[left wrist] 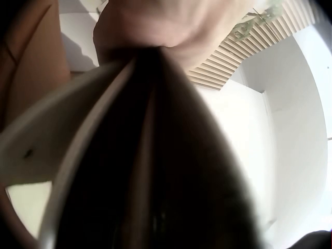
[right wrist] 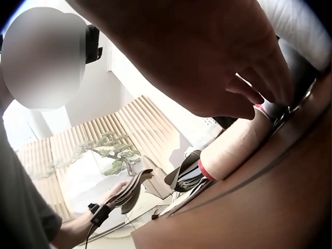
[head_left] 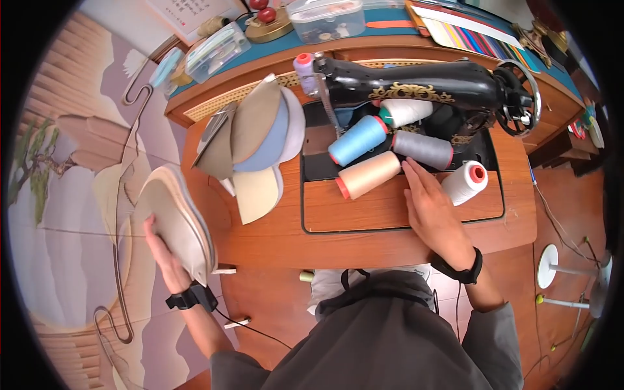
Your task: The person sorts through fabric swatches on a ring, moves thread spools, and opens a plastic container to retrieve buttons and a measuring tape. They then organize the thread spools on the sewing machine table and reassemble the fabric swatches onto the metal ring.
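My left hand point(head_left: 166, 257) grips a stack of curved, pointed fabric pieces point(head_left: 172, 218), held up off the table's left side. In the left wrist view the layers of the stack point(left wrist: 150, 171) fan apart below the hand. My right hand point(head_left: 434, 218) lies over the sewing table with fingers extended, fingertips right by the peach thread cone point(head_left: 368, 176) and the grey thread cone point(head_left: 424, 151). To its right a white thread cone point(head_left: 463, 185) leans over. A light blue thread cone point(head_left: 357, 141) lies behind the peach one.
A black sewing machine point(head_left: 416, 84) spans the back of the wooden table point(head_left: 279, 244). More fabric pieces point(head_left: 257, 130) lie in a spread pile at the left. Clear plastic boxes point(head_left: 328, 19) and colour strips point(head_left: 474, 36) sit on the shelf behind. A painted screen point(head_left: 71, 260) stands left.
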`<state>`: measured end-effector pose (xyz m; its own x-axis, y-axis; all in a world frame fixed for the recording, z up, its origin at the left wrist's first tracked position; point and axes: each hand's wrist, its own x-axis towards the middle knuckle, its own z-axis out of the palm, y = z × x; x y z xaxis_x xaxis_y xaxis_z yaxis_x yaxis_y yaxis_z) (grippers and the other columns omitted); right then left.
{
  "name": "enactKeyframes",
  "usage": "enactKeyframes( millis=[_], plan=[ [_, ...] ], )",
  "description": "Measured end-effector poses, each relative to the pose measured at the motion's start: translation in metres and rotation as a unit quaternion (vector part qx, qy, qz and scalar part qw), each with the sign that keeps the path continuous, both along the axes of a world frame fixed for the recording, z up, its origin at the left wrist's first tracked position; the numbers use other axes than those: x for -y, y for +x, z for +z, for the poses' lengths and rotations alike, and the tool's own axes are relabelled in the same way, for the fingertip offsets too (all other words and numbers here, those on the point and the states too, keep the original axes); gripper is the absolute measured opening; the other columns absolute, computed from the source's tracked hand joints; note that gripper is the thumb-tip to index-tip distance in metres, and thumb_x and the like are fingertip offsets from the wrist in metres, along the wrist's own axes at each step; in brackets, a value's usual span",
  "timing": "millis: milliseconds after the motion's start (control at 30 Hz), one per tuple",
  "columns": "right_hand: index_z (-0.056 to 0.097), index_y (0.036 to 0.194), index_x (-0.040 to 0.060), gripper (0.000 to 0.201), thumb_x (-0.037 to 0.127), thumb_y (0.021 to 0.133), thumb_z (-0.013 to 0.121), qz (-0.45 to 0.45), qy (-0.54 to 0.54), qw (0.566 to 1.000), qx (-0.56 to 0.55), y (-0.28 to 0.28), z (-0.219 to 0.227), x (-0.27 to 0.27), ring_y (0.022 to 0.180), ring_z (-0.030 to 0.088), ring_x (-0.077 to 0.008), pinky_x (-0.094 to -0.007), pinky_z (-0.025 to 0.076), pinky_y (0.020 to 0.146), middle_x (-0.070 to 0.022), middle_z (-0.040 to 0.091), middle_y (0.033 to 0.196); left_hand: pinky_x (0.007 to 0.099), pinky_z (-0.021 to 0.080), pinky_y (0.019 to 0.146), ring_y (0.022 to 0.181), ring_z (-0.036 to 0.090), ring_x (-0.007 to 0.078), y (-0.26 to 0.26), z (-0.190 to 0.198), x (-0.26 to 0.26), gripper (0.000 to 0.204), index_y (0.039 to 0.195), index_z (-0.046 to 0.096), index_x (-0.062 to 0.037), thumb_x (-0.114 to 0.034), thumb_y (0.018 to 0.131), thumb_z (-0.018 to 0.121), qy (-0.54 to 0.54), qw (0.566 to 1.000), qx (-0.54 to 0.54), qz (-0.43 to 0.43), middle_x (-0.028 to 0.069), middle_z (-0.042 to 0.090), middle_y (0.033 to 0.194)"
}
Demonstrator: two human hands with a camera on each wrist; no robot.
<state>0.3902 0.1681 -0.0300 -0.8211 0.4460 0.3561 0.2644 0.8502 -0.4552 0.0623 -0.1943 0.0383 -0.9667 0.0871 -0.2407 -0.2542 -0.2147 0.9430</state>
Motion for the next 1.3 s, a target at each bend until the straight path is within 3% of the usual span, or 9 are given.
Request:
enactKeyframes(
  millis=[233,400,500,567,700,767,833,1000,1300],
  plan=[
    [0.053,0.127,-0.0008,0.046,-0.005,0.082,0.061,-0.009,0.029,0.997,0.073,-0.009,0.0,-0.006,0.102,0.056,-0.0361,-0.0434,0.048,0.089,-0.0172,0.058,0.11,0.0336,0.055,0.085,0.094,0.066,0.0199,0.071,-0.037,-0.085,0.047,0.127,0.056,-0.0015,-0.028,0.09,0.066,-0.08,0.983,-0.02,-0.165,0.0107,0.066,0.11],
    [0.06,0.106,0.0026,0.024,-0.002,0.083,0.063,0.0,0.034,0.997,0.068,-0.013,-0.006,-0.011,0.09,0.057,-0.0328,-0.0425,0.049,0.081,-0.0135,0.059,0.094,0.0346,0.05,0.094,0.112,0.061,0.0203,0.092,-0.068,-0.119,0.047,0.136,0.048,0.0002,-0.019,0.096,0.065,-0.053,0.97,-0.029,-0.237,0.0157,0.059,0.127],
    [0.061,0.097,0.003,0.014,-0.001,0.084,0.063,-0.001,0.047,0.998,0.053,-0.013,-0.008,-0.009,0.088,0.058,-0.0322,-0.0426,0.048,0.079,-0.0126,0.059,0.09,0.0366,0.046,0.101,0.122,0.055,0.0226,0.091,-0.078,-0.115,0.047,0.137,0.047,0.0002,-0.019,0.097,0.063,-0.106,0.953,-0.194,-0.206,0.0165,0.051,0.137],
    [0.061,0.095,0.003,0.01,0.001,0.085,0.064,-0.008,0.069,0.996,0.054,-0.013,-0.006,-0.008,0.088,0.058,-0.0326,-0.043,0.048,0.078,-0.0128,0.059,0.089,0.0377,0.043,0.107,0.132,0.048,0.0245,0.085,-0.086,-0.105,0.046,0.139,0.047,-0.0004,-0.017,0.098,0.061,-0.208,0.892,-0.338,-0.216,0.0146,0.046,0.143],
    [0.06,0.093,0.0026,0.008,0.003,0.087,0.064,-0.003,0.049,0.998,0.042,-0.011,-0.004,-0.007,0.087,0.058,-0.0329,-0.0439,0.048,0.077,-0.0131,0.058,0.09,0.0338,0.046,0.096,0.116,0.055,0.0232,0.103,-0.078,-0.091,0.028,0.122,0.062,-0.0041,-0.011,0.095,0.062,-0.346,0.821,-0.419,-0.175,0.012,0.052,0.131],
    [0.059,0.092,0.0021,0.008,0.004,0.088,0.064,-0.004,0.045,0.995,0.093,-0.009,-0.007,-0.011,0.087,0.057,-0.0337,-0.0444,0.047,0.077,-0.0134,0.058,0.092,0.0342,0.045,0.092,0.111,0.056,0.0234,0.118,-0.069,-0.086,0.022,0.113,0.065,-0.0049,-0.005,0.091,0.061,-0.324,0.833,-0.419,-0.163,0.0115,0.057,0.12],
    [0.057,0.092,0.0017,0.008,0.004,0.088,0.064,0.0,0.057,0.994,0.095,-0.01,-0.008,-0.008,0.087,0.057,-0.0341,-0.0448,0.047,0.077,-0.0138,0.057,0.092,0.0366,0.045,0.094,0.111,0.056,0.0253,0.128,-0.065,-0.073,0.029,0.11,0.064,-0.0037,0.005,0.084,0.056,-0.242,0.852,-0.363,-0.289,0.0128,0.061,0.113],
    [0.054,0.092,0.0009,0.009,0.005,0.09,0.061,0.014,0.09,0.993,0.081,-0.012,-0.004,-0.005,0.087,0.056,-0.0347,-0.0448,0.046,0.076,-0.0154,0.056,0.09,0.0394,0.047,0.095,0.127,0.051,0.0375,0.142,-0.066,-0.053,0.048,0.109,0.064,-0.0038,0.017,0.069,0.048,-0.338,0.721,-0.516,-0.316,0.0151,0.061,0.128],
    [0.053,0.099,0.0014,0.004,0.004,0.098,0.056,0.018,-0.246,0.968,0.043,-0.008,0.019,0.005,0.066,0.061,-0.0241,-0.0355,0.047,0.061,-0.0101,0.062,0.075,0.0484,0.04,0.109,0.14,0.038,0.0391,0.129,-0.064,-0.048,0.052,0.116,0.068,-0.0159,0.01,0.072,0.064,-0.389,0.604,-0.572,-0.395,0.0095,0.052,0.146]
  ],
)
